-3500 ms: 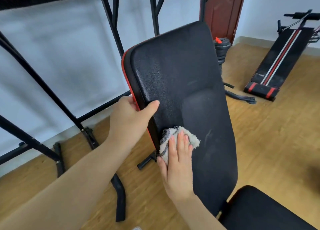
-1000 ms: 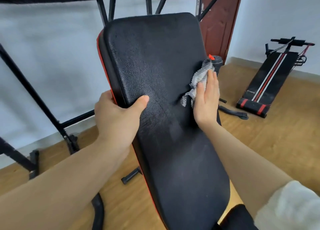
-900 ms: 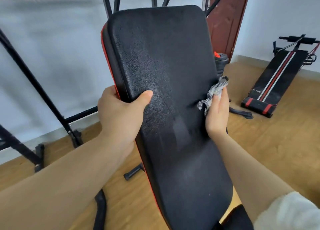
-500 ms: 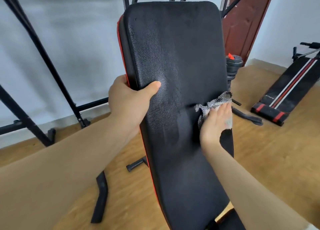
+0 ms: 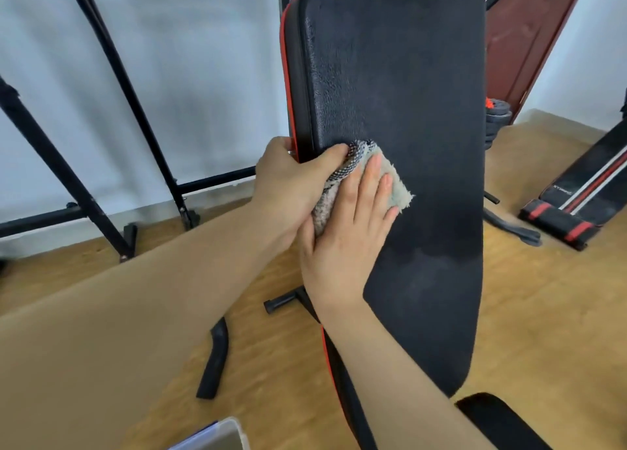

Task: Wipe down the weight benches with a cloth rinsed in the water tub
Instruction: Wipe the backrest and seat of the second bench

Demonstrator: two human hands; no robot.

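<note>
The inclined black backrest of the weight bench point(image 5: 407, 110), trimmed in red along its left side, fills the middle of the view. My left hand point(image 5: 288, 185) grips that left edge, thumb on the pad's face. My right hand point(image 5: 349, 232) presses a grey fluffy cloth point(image 5: 390, 185) flat against the pad with straight fingers, right beside my left thumb. The pad looks darker and damp below and to the right of the cloth. The seat pad point(image 5: 492, 419) shows at the bottom right. A corner of a clear plastic tub point(image 5: 217, 436) peeks in at the bottom edge.
A black metal rack frame point(image 5: 112, 144) stands at the left against a white wall. Stacked weight plates point(image 5: 497, 117) sit behind the bench by a dark red door point(image 5: 529, 36). A sit-up bench point(image 5: 587, 192) lies at the right on the wooden floor. The bench foot point(image 5: 213, 361) crosses the floor.
My right hand has slid the cloth from the pad's right edge across to the left, next to my left thumb. My left hand keeps its hold on the left edge.
</note>
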